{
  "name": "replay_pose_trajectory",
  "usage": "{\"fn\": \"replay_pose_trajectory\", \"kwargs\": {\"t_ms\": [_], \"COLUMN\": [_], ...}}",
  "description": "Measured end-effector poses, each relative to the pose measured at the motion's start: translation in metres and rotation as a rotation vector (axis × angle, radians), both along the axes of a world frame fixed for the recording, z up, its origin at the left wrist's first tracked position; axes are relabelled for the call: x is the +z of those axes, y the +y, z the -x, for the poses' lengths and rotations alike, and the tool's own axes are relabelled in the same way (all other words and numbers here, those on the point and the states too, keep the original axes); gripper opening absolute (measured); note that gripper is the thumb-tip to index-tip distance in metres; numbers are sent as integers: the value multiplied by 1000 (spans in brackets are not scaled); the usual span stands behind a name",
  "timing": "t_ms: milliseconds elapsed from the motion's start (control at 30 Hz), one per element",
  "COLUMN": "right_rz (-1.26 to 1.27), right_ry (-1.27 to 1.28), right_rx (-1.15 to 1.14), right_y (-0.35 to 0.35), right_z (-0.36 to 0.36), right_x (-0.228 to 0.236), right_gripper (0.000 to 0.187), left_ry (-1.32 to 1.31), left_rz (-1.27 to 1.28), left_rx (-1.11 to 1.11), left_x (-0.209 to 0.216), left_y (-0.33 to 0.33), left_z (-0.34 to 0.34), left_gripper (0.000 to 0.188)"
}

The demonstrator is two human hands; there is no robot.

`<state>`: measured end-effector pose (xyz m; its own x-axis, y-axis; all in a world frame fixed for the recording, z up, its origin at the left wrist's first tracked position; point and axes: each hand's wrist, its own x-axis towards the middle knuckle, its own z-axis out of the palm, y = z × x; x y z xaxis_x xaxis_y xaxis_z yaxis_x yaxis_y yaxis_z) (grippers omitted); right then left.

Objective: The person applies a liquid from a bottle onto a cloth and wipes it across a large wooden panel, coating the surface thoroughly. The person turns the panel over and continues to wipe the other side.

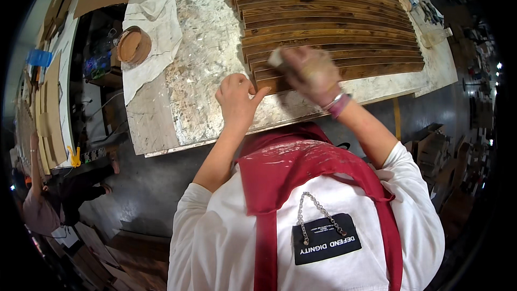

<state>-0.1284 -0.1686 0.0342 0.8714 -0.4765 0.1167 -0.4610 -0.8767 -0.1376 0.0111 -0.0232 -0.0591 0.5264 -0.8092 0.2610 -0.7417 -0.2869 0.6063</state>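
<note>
Dark brown stained wooden slats [323,21] lie in a stepped row on the paint-marked worktable [199,48]. My left hand [237,99] is at the left end of the nearest slat, thumb spread away from its bent fingers and touching or nearly touching that end. Over the near slats is my right hand [312,73], smeared by motion, in what looks like a stained glove. It is closed around a small pale pad [276,58], whose exact kind the blur hides.
A round tub of brown liquid [133,46] stands on a white cloth [161,19] at the table's left. A clear bottle [436,36] lies by the right edge. Another person [59,199] is at the far left, near a cluttered bench [54,108].
</note>
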Motion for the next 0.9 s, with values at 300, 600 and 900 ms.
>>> {"fn": "replay_pose_trajectory", "kwargs": {"t_ms": [300,600,900], "right_rz": [111,79,54], "right_ry": [-123,-204,11], "right_rx": [-402,170,167], "right_y": [-100,-33,-52], "right_z": [100,-80,-82], "right_x": [-23,-7,-5], "right_gripper": [45,14,34], "left_ry": [6,-55,-14], "left_rz": [-35,-114,-112], "left_rx": [38,25,33], "left_x": [3,0,-1], "left_y": [0,-1,-3], "left_z": [1,1,2], "left_gripper": [59,73,75]}}
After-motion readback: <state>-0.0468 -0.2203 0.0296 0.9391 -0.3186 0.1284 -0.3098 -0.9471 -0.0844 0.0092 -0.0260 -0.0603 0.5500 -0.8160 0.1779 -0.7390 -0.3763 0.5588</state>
